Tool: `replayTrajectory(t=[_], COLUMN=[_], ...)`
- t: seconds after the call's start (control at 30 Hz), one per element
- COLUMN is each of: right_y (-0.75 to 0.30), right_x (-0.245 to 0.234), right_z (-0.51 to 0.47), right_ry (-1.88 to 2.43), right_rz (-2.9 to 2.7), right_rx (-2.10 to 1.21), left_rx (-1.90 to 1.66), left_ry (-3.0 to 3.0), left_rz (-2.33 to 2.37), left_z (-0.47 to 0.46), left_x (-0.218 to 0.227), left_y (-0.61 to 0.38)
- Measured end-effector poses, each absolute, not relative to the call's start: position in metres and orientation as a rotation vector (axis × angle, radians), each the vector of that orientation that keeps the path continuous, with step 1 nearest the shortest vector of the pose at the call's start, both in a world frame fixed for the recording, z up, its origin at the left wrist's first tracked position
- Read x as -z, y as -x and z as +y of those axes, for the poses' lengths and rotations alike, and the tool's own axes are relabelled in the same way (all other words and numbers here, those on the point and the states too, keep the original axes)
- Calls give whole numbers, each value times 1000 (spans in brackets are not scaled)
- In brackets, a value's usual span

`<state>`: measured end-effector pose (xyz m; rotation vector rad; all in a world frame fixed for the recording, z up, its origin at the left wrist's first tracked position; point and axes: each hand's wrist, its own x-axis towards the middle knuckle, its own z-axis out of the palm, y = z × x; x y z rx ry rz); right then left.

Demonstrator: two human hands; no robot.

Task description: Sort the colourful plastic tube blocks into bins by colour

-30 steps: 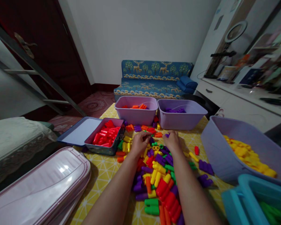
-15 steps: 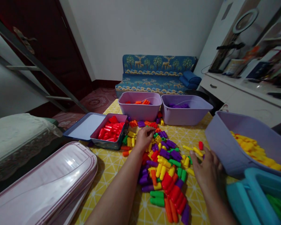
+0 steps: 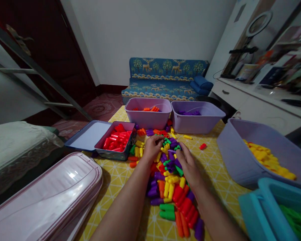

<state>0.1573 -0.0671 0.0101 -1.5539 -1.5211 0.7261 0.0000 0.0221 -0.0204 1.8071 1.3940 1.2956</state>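
Colourful plastic toy pieces, tube-like and bullet-shaped, lie in a loose pile in red, yellow, green, purple and orange. At the far left side of the pile is my left hand, its fingers bent over the pieces and the thumb apart from them; nothing shows between them. My right hand rests open along the pile's right side, its fingers against purple and green pieces. Their tips are partly hidden. One red piece and a yellow piece lie apart, to the right of the pile.
Behind the pile stand a lilac bin with orange pieces and another with purple ones. A lilac bin of yellow pieces and turquoise bins are right. At left are a case of red pieces and stacked lids.
My right hand has swept left from the table's right side to the pile, pushing several yellow pieces in with it. The single red piece has shifted away. My left hand has barely moved.
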Motion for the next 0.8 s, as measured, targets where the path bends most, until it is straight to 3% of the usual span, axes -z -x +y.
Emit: replayTrajectory(t=[0.13, 0.27, 0.8], right_y=[-174, -176, -172], right_x=[3, 32, 21], right_z=[-153, -197, -60], right_ry=[1586, 1537, 1770], right_rz=[-1889, -2048, -1844], right_rx=[-138, 138, 97], left_rx=[-1288, -1291, -1334], left_ry=[-1807, -1824, -1828], left_rz=[1391, 1394, 1512], left_z=[22, 23, 17], left_x=[22, 22, 2], left_y=[0, 0, 1])
